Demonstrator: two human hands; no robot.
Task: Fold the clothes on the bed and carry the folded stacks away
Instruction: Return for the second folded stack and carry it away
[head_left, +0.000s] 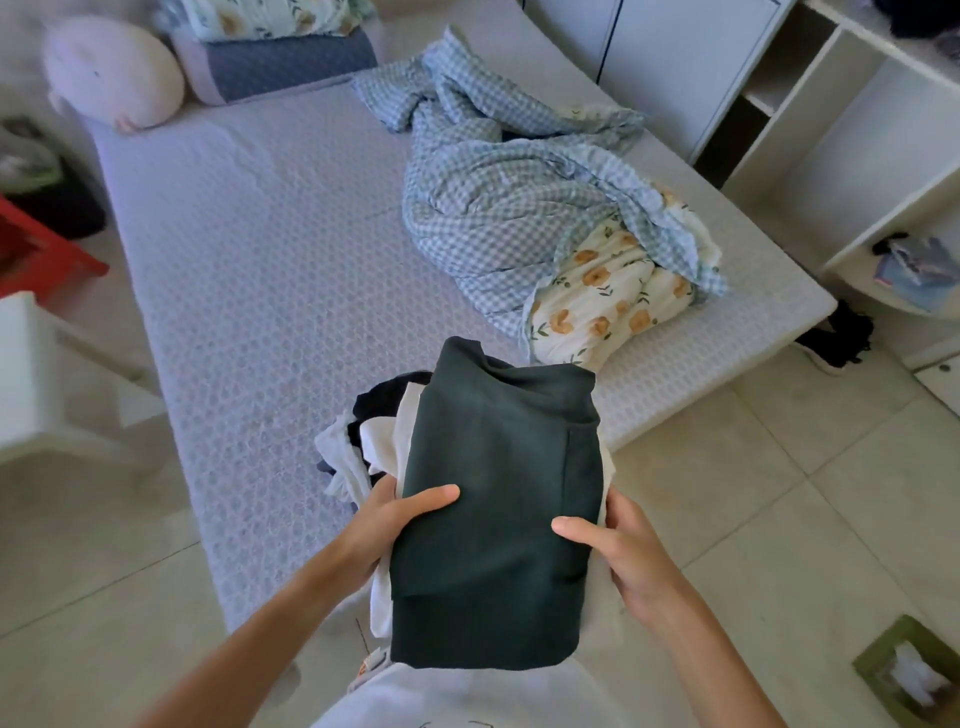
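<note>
- Dark green cloth on top: a folded stack (493, 519) is clamped between both hands, held out in front of the body above the near corner of the bed (249, 260).
- Left hand (387, 525) grips the stack's left side, thumb laid over the green top, fingers out of sight underneath.
- Right hand (618, 551) mirrors it on the right edge, thumb on top, the rest tucked below.
- That two-sided pinch looks chosen to keep the layers squared; white and dark pieces poke out on the left, so the pile is looser there and could slip.
- My read: folding of this batch is done and the carry-off is under way or about to start.
- Out on the mattress, a checked quilt (519, 208) lies bunched along the right side, its floral lining showing, well apart from the stack.
- At the head of the bed sit a pillow (280, 73) and a pale plush toy (111, 73).
- White shelves (841, 130) stand to the right, compartments mostly open, a likely place for the clothes.
- On the tiled floor, a green box (914, 670) sits near the right foot side, worth stepping around, and dark shoes (836, 338) lie by the bed's corner.
</note>
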